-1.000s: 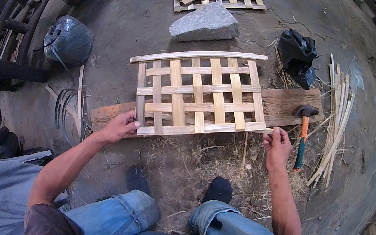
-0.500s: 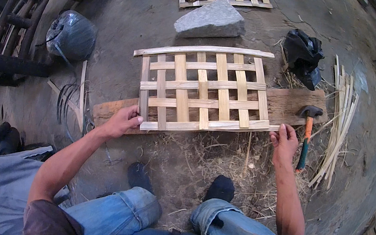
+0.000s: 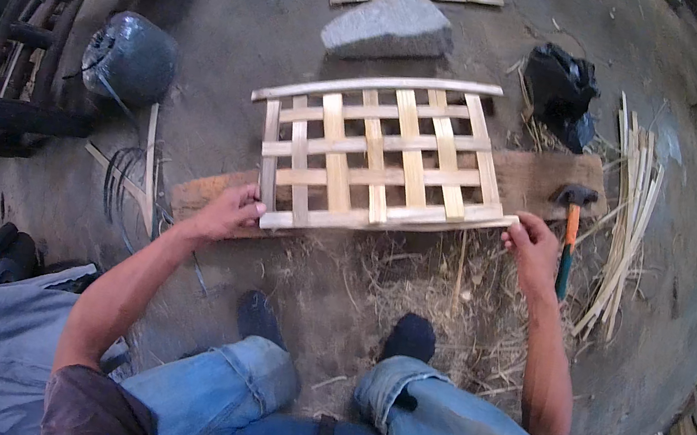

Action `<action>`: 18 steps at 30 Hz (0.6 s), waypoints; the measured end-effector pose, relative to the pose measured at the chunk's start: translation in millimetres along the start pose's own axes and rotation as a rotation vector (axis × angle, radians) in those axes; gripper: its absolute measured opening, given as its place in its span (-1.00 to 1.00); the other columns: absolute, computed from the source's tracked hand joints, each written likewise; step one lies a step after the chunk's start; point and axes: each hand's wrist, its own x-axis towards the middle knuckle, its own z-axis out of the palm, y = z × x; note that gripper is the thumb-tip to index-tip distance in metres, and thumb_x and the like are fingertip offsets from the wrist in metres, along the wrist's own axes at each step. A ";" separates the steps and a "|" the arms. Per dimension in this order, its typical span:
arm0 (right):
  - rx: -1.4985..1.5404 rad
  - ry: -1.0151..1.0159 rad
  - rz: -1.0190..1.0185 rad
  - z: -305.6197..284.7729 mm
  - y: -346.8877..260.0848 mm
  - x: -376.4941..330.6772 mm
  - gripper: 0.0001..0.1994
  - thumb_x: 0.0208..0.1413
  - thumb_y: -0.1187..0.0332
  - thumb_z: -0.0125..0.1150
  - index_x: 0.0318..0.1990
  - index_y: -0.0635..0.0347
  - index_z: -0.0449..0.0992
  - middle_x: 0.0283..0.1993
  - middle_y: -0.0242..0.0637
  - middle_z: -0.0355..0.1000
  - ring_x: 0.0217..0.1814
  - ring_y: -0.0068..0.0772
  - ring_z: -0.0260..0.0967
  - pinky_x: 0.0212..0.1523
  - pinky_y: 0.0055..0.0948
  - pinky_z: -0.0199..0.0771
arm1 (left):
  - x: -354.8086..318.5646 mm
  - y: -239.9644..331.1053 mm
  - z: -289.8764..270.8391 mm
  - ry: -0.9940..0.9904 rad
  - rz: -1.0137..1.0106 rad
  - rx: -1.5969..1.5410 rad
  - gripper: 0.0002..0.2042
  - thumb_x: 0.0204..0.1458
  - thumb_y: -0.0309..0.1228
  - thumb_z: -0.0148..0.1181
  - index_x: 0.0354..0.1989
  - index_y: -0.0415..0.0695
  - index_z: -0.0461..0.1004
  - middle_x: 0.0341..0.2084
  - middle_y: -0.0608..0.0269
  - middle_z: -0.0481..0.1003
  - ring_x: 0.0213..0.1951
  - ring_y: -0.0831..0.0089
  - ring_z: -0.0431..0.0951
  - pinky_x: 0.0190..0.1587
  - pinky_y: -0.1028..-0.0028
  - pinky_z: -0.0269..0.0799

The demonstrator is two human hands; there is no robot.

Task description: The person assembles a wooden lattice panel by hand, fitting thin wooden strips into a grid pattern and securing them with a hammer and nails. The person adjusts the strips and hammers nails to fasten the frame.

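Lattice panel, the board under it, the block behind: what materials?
Woven lattice panel: likely split bamboo, pale, unfinished flat strips. Board beneath: rough brown wood, raw. Grey block: looks like stone or concrete, matte and chipped. Left hand and right hand hold the panel's near corners.

A pale woven bamboo lattice panel (image 3: 378,156) lies flat, seemingly resting on a brown wooden plank (image 3: 543,173), near edge toward the knees.

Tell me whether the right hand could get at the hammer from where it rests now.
Probably yes. The right hand rests on the near corner of the woven bamboo panel, and the hammer lies just beside it on the wooden plank, with nothing between them.
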 end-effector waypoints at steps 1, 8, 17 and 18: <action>-0.071 -0.035 0.020 -9.8 1.3 -1.3 -0.80 0.19 0.45 0.21 -0.08 0.33 0.48 -0.32 -0.33 0.47 -0.39 -0.54 0.47 -0.37 -0.59 0.51 | 0.5 12.9 10.1 0.023 -0.037 0.017 -0.75 0.23 -0.27 0.09 -0.04 -0.15 0.37 -0.30 0.44 0.43 -0.26 0.68 0.37 -0.20 0.58 0.34; -0.188 -0.013 0.097 -6.4 0.1 -3.0 -0.72 0.17 0.19 0.28 -0.41 0.21 0.46 -0.62 -0.46 0.34 -0.66 -0.63 0.32 -0.62 -0.58 0.33 | 9.1 20.5 4.2 0.029 -0.009 -0.024 -0.84 0.25 -0.29 0.06 -0.16 -0.12 0.37 -0.36 0.51 0.38 -0.34 0.72 0.30 -0.28 0.61 0.27; -0.230 0.043 0.155 3.3 6.6 0.1 -0.69 0.17 0.15 0.29 -0.42 0.19 0.43 -0.59 -0.47 0.30 -0.62 -0.66 0.32 -0.63 -0.63 0.27 | 11.0 6.1 4.6 -0.033 -0.020 0.012 -0.83 0.27 -0.29 0.04 -0.13 -0.13 0.38 -0.34 0.48 0.37 -0.34 0.70 0.28 -0.27 0.62 0.26; -0.230 0.050 0.151 3.0 6.8 -0.2 -0.69 0.17 0.15 0.29 -0.41 0.21 0.44 -0.59 -0.46 0.31 -0.60 -0.65 0.33 -0.62 -0.62 0.28 | 11.9 7.4 3.7 -0.044 -0.018 0.016 -0.83 0.27 -0.30 0.04 -0.13 -0.13 0.38 -0.33 0.47 0.37 -0.34 0.70 0.28 -0.26 0.62 0.26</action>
